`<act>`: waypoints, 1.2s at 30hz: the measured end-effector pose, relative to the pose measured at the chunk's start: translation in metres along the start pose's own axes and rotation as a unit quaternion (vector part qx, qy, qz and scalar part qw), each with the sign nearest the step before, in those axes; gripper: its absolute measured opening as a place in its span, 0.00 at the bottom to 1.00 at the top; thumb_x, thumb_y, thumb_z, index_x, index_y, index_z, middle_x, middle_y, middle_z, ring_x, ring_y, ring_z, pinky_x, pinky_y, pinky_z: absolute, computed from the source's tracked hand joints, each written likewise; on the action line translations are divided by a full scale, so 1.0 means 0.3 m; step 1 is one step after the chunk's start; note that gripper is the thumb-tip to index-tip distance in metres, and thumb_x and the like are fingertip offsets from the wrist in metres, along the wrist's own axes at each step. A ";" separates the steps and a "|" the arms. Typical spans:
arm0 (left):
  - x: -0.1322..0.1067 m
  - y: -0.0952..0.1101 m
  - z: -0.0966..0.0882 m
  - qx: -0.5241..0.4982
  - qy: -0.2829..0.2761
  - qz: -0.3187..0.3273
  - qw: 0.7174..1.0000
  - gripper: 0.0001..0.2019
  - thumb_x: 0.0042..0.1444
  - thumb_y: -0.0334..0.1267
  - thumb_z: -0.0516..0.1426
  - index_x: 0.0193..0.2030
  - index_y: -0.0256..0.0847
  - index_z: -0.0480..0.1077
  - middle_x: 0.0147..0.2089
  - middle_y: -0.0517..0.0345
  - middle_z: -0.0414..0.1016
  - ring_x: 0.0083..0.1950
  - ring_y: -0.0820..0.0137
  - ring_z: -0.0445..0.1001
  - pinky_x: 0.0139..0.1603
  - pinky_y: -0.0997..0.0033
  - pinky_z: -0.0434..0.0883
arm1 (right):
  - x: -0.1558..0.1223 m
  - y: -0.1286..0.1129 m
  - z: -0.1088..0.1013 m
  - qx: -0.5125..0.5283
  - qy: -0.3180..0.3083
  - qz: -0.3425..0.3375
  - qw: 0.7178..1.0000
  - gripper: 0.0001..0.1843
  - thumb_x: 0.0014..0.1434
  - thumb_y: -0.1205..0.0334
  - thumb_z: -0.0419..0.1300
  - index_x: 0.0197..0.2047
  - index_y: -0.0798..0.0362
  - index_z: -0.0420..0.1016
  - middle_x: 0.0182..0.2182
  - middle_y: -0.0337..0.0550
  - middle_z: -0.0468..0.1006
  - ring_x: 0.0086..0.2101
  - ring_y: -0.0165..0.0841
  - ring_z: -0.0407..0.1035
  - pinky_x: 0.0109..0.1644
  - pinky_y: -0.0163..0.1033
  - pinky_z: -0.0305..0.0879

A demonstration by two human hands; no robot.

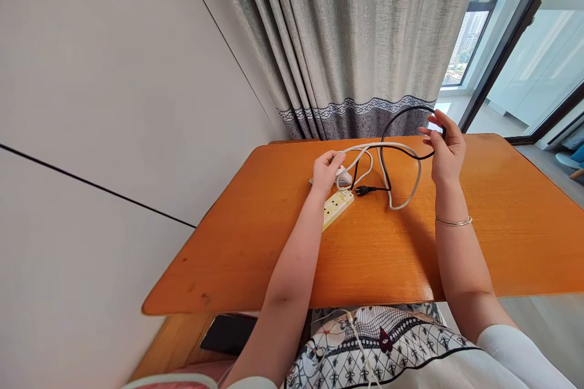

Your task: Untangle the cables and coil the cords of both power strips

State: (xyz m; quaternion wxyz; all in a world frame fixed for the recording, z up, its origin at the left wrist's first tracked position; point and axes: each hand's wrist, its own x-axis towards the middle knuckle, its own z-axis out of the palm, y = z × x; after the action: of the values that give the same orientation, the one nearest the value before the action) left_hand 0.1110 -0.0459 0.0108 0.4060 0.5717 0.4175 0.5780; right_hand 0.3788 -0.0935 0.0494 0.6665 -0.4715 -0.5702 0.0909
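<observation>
My right hand is raised over the table's far right part, its fingers closed on a black cord that loops back to the left. My left hand pinches a white cord near the table's middle. The two cords cross and tangle between my hands. A black plug lies on the tabletop. Partly behind my left wrist sits a pale yellow power strip. Just right of my left fingers is a white plug or adapter, partly covered by cord.
The orange wooden table has rounded corners. A grey curtain hangs behind it, and a white wall panel stands at the left. Below the table's near edge lies a dark phone-like object. Glass doors are at the right.
</observation>
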 end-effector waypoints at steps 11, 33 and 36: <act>-0.010 -0.005 -0.003 0.051 -0.057 0.036 0.996 0.21 0.47 0.56 0.64 0.22 0.42 0.65 0.21 0.64 0.58 0.25 0.74 0.55 0.27 0.72 0.56 | 0.004 0.010 0.001 0.014 -0.010 0.044 0.999 0.27 0.69 0.49 0.48 0.68 0.39 0.65 0.60 0.49 0.74 0.51 0.42 0.78 0.44 0.45 0.78; -0.062 0.052 -0.010 0.280 -0.213 0.015 0.936 0.22 0.61 0.55 0.59 0.49 0.42 0.82 0.19 0.60 0.70 0.22 0.66 0.66 0.28 0.68 0.59 | 0.031 0.092 -0.048 -0.044 0.058 0.032 0.997 0.32 0.70 0.49 0.44 0.76 0.35 0.51 0.67 0.52 0.65 0.55 0.48 0.76 0.45 0.49 0.77; -0.063 0.055 -0.024 0.343 -0.219 0.008 0.913 0.35 0.55 0.51 0.65 0.69 0.43 0.68 0.31 0.57 0.80 0.30 0.62 0.75 0.32 0.68 0.63 | 0.029 0.082 -0.046 -0.029 0.064 0.044 0.997 0.31 0.70 0.52 0.44 0.75 0.36 0.54 0.67 0.51 0.65 0.54 0.47 0.77 0.45 0.48 0.77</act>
State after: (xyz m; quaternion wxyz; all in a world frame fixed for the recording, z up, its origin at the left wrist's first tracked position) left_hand 0.1041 -0.0691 0.0204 0.2615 0.7915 0.4859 0.2628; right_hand 0.4036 -0.0818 0.0387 0.6831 -0.5199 -0.5076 0.0735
